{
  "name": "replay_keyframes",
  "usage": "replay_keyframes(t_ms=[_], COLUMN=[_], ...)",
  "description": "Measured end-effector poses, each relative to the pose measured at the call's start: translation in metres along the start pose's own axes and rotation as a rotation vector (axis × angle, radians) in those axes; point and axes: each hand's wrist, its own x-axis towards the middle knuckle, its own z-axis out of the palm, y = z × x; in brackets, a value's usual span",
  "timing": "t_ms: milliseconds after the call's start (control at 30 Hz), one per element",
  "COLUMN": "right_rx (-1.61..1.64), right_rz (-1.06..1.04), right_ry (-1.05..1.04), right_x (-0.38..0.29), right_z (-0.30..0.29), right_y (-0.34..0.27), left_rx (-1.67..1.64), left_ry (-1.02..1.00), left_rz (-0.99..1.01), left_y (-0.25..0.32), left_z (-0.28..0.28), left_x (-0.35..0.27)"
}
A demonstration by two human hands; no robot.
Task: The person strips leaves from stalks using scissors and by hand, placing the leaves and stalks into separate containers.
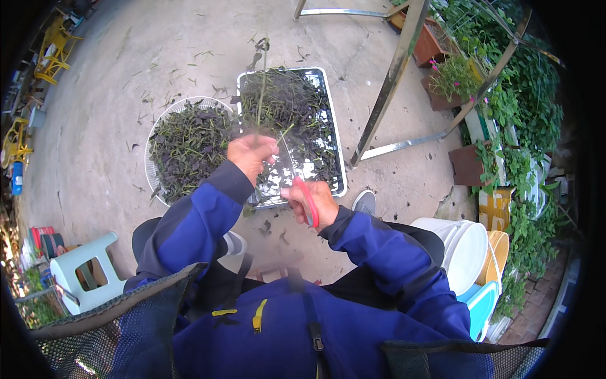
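Observation:
My left hand [253, 154] pinches a long leafy plant stem [262, 90] that stands up away from me over the tray. In my right hand [315, 201] is a pair of scissors with red handles [307, 201], its blades pointing up beside the fingers of my left hand. A short green stem piece [287, 129] shows at the blade tips. Beneath both hands lies a white-rimmed tray [337, 137] with dark purple-green leafy cuttings [289, 94]. Left of it, a round white plastic basket [150, 142] is heaped with similar cut leaves and stems [194, 147].
Stem bits lie scattered on the concrete floor [104, 118]. A metal frame [393, 80] stands at the right, with planters [468, 163] beyond it. White buckets [466, 256] are near my right knee, a pale blue plastic stool [85, 270] at my left.

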Motion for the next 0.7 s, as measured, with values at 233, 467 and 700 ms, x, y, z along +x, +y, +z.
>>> replay_keyframes(t_ms=[233,467,700], right_rx=[0.085,0.158,0.153], right_rz=[-0.018,0.049,-0.151], right_ry=[0.026,0.107,0.231], right_x=[0.006,0.004,0.009], right_z=[-0.003,-0.003,-0.013], right_y=[-0.001,0.008,-0.011], left_rx=[-0.051,0.046,0.036], left_ry=[-0.097,-0.071,-0.012], left_rz=[0.003,-0.036,-0.053], left_y=[-0.011,-0.02,0.007], left_z=[0.009,0.009,0.012], left_x=[-0.003,0.002,0.0])
